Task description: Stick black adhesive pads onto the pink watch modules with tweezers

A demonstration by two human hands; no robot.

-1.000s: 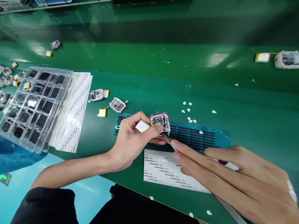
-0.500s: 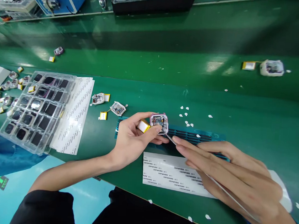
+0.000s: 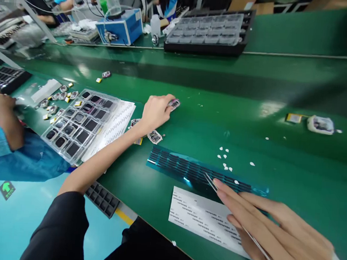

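My left hand is reached forward over the green bench, its fingers closed on a small watch housing with a purple rim and a circuit board inside. The battery that hung from this housing is hidden now. Metal tweezers lie along the fingers of my right hand, their tips above a blue film strip with black bars. Under that hand is a printed white sheet. An open watch housing lies by my left forearm, and another housing is partly covered by it.
A clear tray of dark watch screens sits left on white printed sheets. Another housing with its battery lies far right. Small white stickers are scattered. A co-worker's arm is at left; a blue box stands behind.
My left hand has carried the purple-rimmed housing forward and left, away from the tweezers. My right hand still holds the tweezers, now over the film strip. The view has tilted up.
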